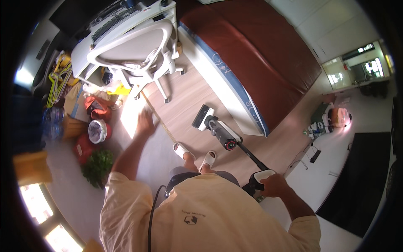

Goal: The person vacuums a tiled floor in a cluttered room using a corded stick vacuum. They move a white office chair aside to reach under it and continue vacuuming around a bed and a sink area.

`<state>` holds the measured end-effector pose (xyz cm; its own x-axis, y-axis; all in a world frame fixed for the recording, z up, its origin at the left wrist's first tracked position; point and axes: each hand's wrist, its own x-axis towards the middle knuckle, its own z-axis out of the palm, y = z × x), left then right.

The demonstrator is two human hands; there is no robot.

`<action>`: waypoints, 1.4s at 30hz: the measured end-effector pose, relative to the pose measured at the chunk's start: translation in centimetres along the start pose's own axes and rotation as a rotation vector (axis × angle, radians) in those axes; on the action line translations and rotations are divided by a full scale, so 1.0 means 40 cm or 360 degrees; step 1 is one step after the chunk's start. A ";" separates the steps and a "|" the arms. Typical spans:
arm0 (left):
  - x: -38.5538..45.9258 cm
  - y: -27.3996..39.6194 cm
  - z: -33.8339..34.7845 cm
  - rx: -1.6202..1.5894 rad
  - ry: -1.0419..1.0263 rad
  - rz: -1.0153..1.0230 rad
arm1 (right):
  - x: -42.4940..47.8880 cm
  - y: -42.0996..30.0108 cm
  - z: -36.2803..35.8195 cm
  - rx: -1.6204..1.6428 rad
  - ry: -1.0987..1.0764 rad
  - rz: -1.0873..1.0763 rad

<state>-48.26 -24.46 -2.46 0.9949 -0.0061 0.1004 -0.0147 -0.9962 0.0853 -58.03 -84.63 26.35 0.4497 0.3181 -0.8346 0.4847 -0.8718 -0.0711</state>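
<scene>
My right hand (274,185) grips the handle of an upright cordless floor cleaner (224,135) at my right side. Its dark pole slants down to a grey body with a lit red ring display. The white-edged floor head (203,117) rests on the wood-look floor (185,85), beside the bed's white side panel (217,82). Blurred and holding nothing, my left hand (146,123) hangs in the air at left, over a sunlit patch of floor. Its thumb looks apart from the fingers.
A light mesh office chair (132,47) on casters stands by a white desk (126,23). Bags, green hangers (59,83), a lined waste bin (97,131) and a leafy plant (97,167) crowd the left. A bed with a dark red cover (252,47) fills the upper right; cables (299,160) lie on a white cabinet.
</scene>
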 end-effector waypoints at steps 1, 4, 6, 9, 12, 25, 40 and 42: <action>-0.164 0.001 0.051 -0.0216 -0.0418 -0.0155 | -0.001 0.023 -0.023 -0.0039 -0.0011 -0.0025; -0.649 0.050 0.115 -0.0312 -0.1313 -0.0610 | 0.014 0.081 -0.077 -0.0254 -0.0012 -0.0138; -0.870 0.097 0.111 -0.0528 -0.2151 -0.0997 | 0.041 0.103 -0.101 -0.0312 0.0069 -0.0250; -1.127 0.235 0.036 -0.0440 -0.1993 -0.1098 | 0.086 0.129 -0.141 -0.0354 0.0187 -0.0437; -1.189 0.326 -0.022 -0.0575 -0.1889 -0.1290 | 0.139 0.113 -0.182 -0.0416 0.0271 -0.0618; -1.114 0.370 -0.106 -0.1295 -0.1139 -0.2069 | 0.407 -0.244 -0.198 -0.0362 0.0316 -0.0810; -1.526 0.211 -0.201 -0.1328 -0.0728 -0.2341 | 0.638 -0.841 -0.075 0.0105 0.0274 -0.0553; -1.598 0.201 -0.150 -0.1305 -0.0747 -0.2297 | 0.642 -0.885 -0.074 0.0174 0.0301 -0.0544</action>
<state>-112.57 -31.56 -2.22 0.1888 0.6117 -0.7682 0.9514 0.0798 0.2974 -61.43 -44.48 9.05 0.4115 0.6503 -0.6386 0.5519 -0.7354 -0.3932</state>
